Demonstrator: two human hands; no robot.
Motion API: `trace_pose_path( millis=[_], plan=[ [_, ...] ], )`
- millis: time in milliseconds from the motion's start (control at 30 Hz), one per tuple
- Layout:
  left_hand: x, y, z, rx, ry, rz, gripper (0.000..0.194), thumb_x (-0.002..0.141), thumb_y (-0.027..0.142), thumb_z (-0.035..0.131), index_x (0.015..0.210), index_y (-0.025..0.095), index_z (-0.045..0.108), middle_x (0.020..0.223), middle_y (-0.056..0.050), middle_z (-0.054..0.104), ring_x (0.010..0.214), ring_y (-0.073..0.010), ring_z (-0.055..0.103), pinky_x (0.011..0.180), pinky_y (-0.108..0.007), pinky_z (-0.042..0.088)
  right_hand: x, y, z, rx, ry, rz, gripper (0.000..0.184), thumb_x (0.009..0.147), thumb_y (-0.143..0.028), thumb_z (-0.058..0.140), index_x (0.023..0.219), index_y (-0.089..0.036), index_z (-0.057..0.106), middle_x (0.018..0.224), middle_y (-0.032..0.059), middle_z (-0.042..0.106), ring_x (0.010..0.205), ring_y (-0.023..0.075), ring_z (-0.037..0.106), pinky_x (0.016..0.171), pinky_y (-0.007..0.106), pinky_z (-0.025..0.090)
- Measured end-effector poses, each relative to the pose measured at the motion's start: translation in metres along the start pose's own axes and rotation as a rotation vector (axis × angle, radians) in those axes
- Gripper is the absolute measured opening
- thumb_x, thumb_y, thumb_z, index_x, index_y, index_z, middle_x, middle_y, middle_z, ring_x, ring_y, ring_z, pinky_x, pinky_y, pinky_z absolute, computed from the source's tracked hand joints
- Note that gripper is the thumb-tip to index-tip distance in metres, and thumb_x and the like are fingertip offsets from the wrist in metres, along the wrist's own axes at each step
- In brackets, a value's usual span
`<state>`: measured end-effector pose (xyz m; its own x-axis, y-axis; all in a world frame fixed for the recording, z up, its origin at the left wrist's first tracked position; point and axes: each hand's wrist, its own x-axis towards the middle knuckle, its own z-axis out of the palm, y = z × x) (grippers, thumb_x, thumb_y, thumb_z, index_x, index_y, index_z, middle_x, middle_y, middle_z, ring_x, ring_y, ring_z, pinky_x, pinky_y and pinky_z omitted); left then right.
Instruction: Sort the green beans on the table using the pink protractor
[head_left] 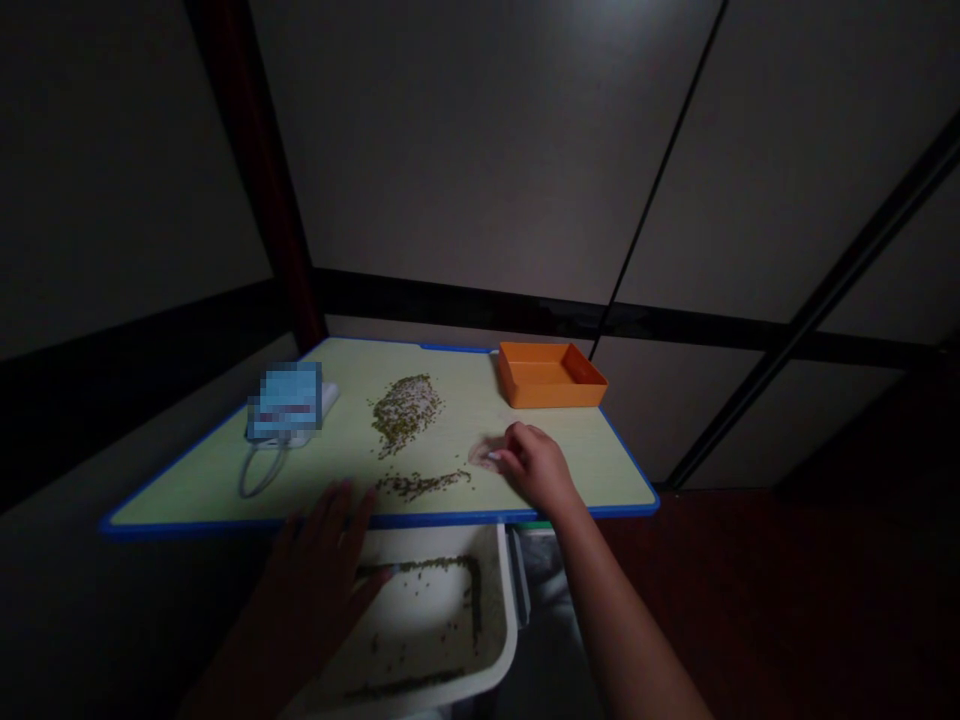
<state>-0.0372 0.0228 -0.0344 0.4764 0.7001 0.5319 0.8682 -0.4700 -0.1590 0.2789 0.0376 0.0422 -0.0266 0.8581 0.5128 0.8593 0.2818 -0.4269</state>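
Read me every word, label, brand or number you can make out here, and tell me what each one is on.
No text can be read anywhere.
Light blue item with the looped cord: blurred into blocks, so any writing on it is unreadable.
Orange tray: no marking visible on the sides that show.
White bin: no marking visible.
Tabletop: no lettering visible.

The left hand (322, 560) is held low, palm down and in shadow, with its fingers spread forward and its thumb stretched inward. The right hand (538, 468) is held farther forward, its fingers curled and its thumb brought against them in a pinch. The right forearm (626, 615) is extended forward and angled inward; the left forearm (244, 655) is dimly lit.
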Motion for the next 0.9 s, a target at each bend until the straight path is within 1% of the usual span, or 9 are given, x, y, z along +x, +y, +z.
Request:
trace_pose_path(
  millis=[100, 233, 333, 433, 500, 567, 667, 767, 900],
  plan=[
    [0.0006, 0.0013, -0.0027, 0.029, 0.042, 0.028, 0.072, 0.085, 0.058, 0.039, 0.144, 0.017, 0.040, 0.146, -0.023, 0.051, 0.134, -0.0391, 0.049, 0.103, -0.058, 0.040, -0.0003, 0.0022, 0.0008, 0.078, -0.006, -0.001, 0.012, 0.083, -0.021, 0.068, 0.074, -0.020, 0.059, 0.075, 0.0030, 0.063, 0.072, 0.0177, 0.055, 0.065, 0.026, 0.038],
    [-0.0002, 0.0028, -0.0032, 0.065, 0.067, 0.038, 0.071, 0.086, 0.056, 0.039, 0.145, 0.017, 0.037, 0.146, -0.023, 0.050, 0.134, -0.0390, 0.049, 0.103, -0.058, 0.040, 0.0002, 0.0020, 0.0000, 0.133, 0.011, -0.024, 0.016, 0.085, -0.023, 0.068, 0.070, -0.018, 0.062, 0.076, 0.0056, 0.065, 0.077, 0.0191, 0.058, 0.072, 0.029, 0.042],
    [-0.0011, 0.0028, -0.0013, 0.052, 0.060, 0.032, 0.073, 0.086, 0.057, 0.039, 0.146, 0.017, 0.035, 0.148, -0.023, 0.049, 0.136, -0.0389, 0.047, 0.105, -0.058, 0.039, 0.0012, 0.0004, -0.0019, 0.133, 0.004, -0.068, 0.020, 0.090, -0.027, 0.062, 0.073, -0.018, 0.066, 0.078, 0.0064, 0.068, 0.080, 0.0195, 0.060, 0.078, 0.032, 0.044],
    [-0.0011, 0.0019, 0.0005, 0.039, 0.050, 0.022, 0.073, 0.086, 0.058, 0.039, 0.146, 0.018, 0.036, 0.149, -0.022, 0.048, 0.137, -0.0387, 0.045, 0.106, -0.058, 0.038, 0.0024, -0.0006, -0.0037, 0.111, -0.027, -0.075, 0.015, 0.090, -0.029, 0.063, 0.083, -0.019, 0.071, 0.088, 0.0066, 0.073, 0.091, 0.0208, 0.062, 0.087, 0.036, 0.043],
    [-0.0009, 0.0010, 0.0014, 0.040, 0.055, 0.030, 0.073, 0.086, 0.059, 0.037, 0.146, 0.017, 0.037, 0.148, -0.022, 0.049, 0.136, -0.0390, 0.047, 0.105, -0.058, 0.038, 0.0029, -0.0008, -0.0045, 0.079, -0.045, -0.043, 0.012, 0.088, -0.027, 0.065, 0.092, -0.020, 0.074, 0.101, 0.0075, 0.073, 0.104, 0.0230, 0.061, 0.093, 0.040, 0.041],
    [-0.0010, 0.0001, 0.0021, 0.043, 0.066, 0.038, 0.074, 0.086, 0.060, 0.036, 0.145, 0.016, 0.037, 0.147, -0.023, 0.049, 0.136, -0.0392, 0.047, 0.104, -0.058, 0.038, 0.0030, -0.0008, -0.0047, 0.036, -0.063, 0.011, 0.018, 0.085, -0.024, 0.066, 0.102, -0.023, 0.074, 0.116, 0.0080, 0.071, 0.116, 0.0252, 0.057, 0.101, 0.045, 0.036],
    [-0.0018, -0.0005, 0.0025, 0.046, 0.073, 0.043, 0.074, 0.086, 0.061, 0.035, 0.146, 0.018, 0.036, 0.148, -0.022, 0.049, 0.136, -0.0387, 0.046, 0.104, -0.057, 0.038, 0.0033, -0.0009, -0.0042, -0.021, -0.084, 0.121, 0.029, 0.084, -0.019, 0.063, 0.111, -0.027, 0.072, 0.132, 0.0066, 0.065, 0.130, 0.0267, 0.050, 0.109, 0.055, 0.026],
    [-0.0023, -0.0005, 0.0019, 0.059, 0.073, 0.047, 0.073, 0.086, 0.058, 0.037, 0.147, 0.018, 0.033, 0.149, -0.021, 0.048, 0.137, -0.0373, 0.046, 0.105, -0.055, 0.038, 0.0043, -0.0002, -0.0032, -0.033, -0.082, 0.221, 0.036, 0.085, -0.016, 0.059, 0.116, -0.031, 0.069, 0.139, 0.0050, 0.060, 0.137, 0.0274, 0.044, 0.111, 0.064, 0.018],
    [-0.0017, -0.0002, 0.0004, 0.065, 0.088, 0.061, 0.075, 0.086, 0.059, 0.038, 0.148, 0.017, 0.032, 0.148, -0.022, 0.049, 0.136, -0.0380, 0.046, 0.104, -0.055, 0.039, 0.0057, 0.0029, -0.0016, -0.018, -0.057, 0.299, 0.040, 0.085, -0.012, 0.056, 0.118, -0.032, 0.067, 0.142, 0.0038, 0.059, 0.141, 0.0273, 0.040, 0.111, 0.068, 0.015]
  ],
)
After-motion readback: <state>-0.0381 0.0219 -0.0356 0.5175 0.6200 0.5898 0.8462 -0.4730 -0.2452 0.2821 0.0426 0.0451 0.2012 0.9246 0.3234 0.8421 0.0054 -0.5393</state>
